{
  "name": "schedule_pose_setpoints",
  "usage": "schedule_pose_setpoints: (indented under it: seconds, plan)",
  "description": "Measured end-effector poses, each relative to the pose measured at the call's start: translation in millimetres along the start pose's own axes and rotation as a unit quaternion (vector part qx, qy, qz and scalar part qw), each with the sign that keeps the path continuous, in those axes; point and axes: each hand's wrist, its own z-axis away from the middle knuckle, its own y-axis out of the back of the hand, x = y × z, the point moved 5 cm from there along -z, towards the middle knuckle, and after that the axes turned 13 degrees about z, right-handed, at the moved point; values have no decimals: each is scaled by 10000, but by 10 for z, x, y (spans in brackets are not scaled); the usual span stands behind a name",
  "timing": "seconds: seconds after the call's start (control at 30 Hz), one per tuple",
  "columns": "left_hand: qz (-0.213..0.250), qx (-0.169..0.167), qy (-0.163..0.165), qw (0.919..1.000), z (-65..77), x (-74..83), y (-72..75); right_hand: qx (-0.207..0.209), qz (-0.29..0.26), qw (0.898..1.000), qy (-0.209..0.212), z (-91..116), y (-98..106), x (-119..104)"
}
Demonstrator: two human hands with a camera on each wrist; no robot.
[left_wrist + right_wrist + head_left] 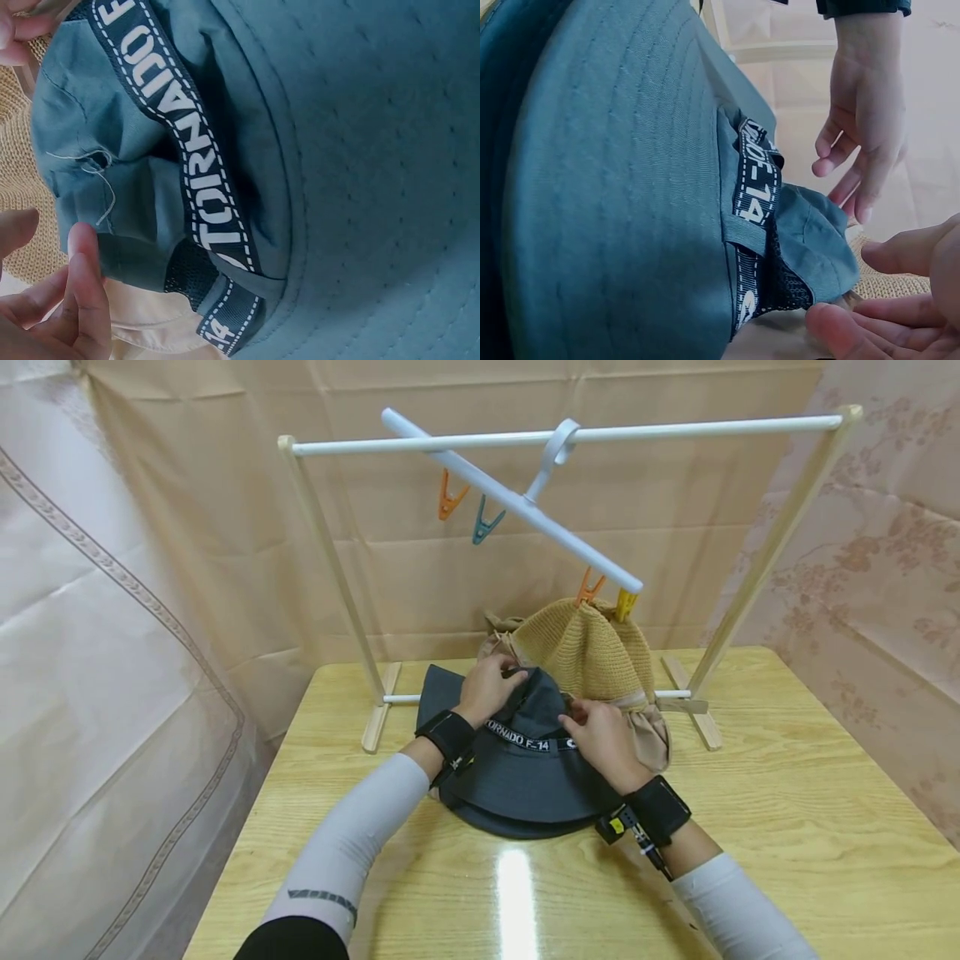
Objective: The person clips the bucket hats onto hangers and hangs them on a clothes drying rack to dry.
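A dark blue-grey bucket hat (525, 785) with a lettered band lies on the table, its crown toward the rack. My left hand (487, 687) is at the left side of the crown; in the left wrist view its fingers (88, 289) are at the cloth, thumb apart. At the crown's right side is my right hand (602, 739). In the right wrist view its fingertips (831, 326) touch the crown edge, and the thumb stands away. Just behind, a tan knitted hat (592, 652) hangs from an orange clip (589, 587) and a yellow clip (626, 604).
A white hanger bar (540, 518) hooks over the rack's top rail (697, 429) and slants toward me. An orange clip (450, 496) and a blue clip (486, 520) hang on its far half. Beige cloth (651, 739) bunches beneath the knitted hat on the wooden table (787, 793).
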Motion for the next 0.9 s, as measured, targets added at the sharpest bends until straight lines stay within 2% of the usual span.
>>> schedule_pose_setpoints:
  seconds: [0.23, 0.57, 0.9]
  plan:
    - [-116, -91, 129, 9998, -8, -25, 1, -169, 157, 9997, -39, 1, -51, 15]
    - [-146, -251, 154, 9995, -24, -76, -39, -272, 176, 9995, 25, -16, -118, 21]
    - [-320, -444, 194, 9983, 1, -137, -101, -462, -148, 9988, -41, -11, -181, 2]
